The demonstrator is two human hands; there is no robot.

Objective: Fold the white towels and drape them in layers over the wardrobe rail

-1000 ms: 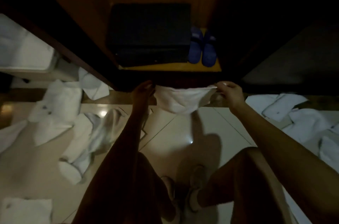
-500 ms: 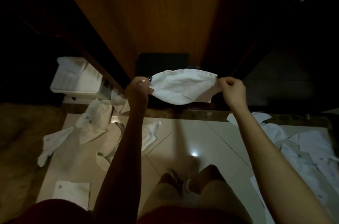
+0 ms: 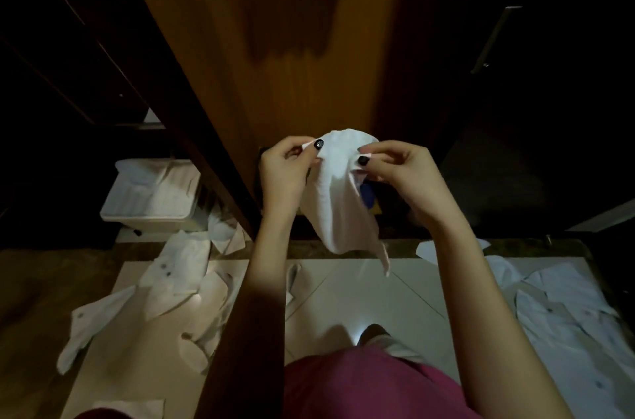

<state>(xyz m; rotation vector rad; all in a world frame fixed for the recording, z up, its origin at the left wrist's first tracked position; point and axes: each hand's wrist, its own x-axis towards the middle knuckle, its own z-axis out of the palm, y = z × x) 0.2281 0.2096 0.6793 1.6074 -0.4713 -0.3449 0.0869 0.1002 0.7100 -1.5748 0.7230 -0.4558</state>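
Note:
A small white towel point(image 3: 338, 191) hangs in front of me at chest height, folded over so that its lower end droops to a point. My left hand point(image 3: 287, 173) pinches its upper left corner between thumb and fingers. My right hand point(image 3: 395, 169) pinches the upper right corner close by, a short gap between the two hands. Behind the towel stands the open wooden wardrobe point(image 3: 292, 40); no rail shows in this view. Several more white towels point(image 3: 171, 284) lie crumpled on the floor to the left.
A white bin point(image 3: 154, 193) holding white cloth sits at the left beside the wardrobe side panel. More white cloths point(image 3: 563, 301) cover the tiled floor point(image 3: 347, 301) at the right. Something blue point(image 3: 367, 195) peeks out behind the towel. A dark door with a handle point(image 3: 494, 40) is at right.
My hands have come close together, doubling the stretched towel so it hangs down. They sit lower in view than half a second ago; over the second I rose from a crouch.

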